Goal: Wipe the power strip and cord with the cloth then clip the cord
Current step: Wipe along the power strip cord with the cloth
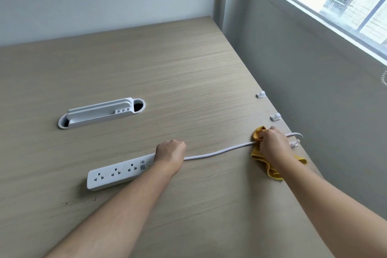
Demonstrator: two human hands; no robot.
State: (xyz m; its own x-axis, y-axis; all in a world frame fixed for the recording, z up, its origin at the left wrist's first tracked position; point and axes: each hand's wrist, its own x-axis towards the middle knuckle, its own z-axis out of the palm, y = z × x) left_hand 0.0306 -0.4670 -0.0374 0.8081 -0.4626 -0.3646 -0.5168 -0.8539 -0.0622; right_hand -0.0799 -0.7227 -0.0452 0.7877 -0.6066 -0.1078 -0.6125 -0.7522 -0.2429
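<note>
Power strip (117, 175): white, three sockets showing, flat on the bench (188, 81) at near centre-left. Its right end is pinned under the left hand (170, 153), a closed fist pressing down where the cord leaves the body.

Cord (219, 152): white, running from the strip rightward in a shallow sag to the bench's right edge, where its far end curls past the corner.

Cloth (270, 168): yellow, bunched around the cord near that edge. The right hand (271, 142) is closed around cloth and cord together; loose folds trail toward the near side.

Clips: three small white ones along the right edge, the far clip (261, 94), the middle clip (275, 116) and the near clip (294, 143) just beside the right hand. All appear unused; the cord is not seated in any.

Cable port (101, 112): white oval fitting set in the bench, well apart to the left, not involved.

Step in hand, judged: wiping the cord's length. To do it well, keep the strip anchored so the cord stays taut, wrap the cloth fully round, and draw it in one steady pull without yanking the strip.
</note>
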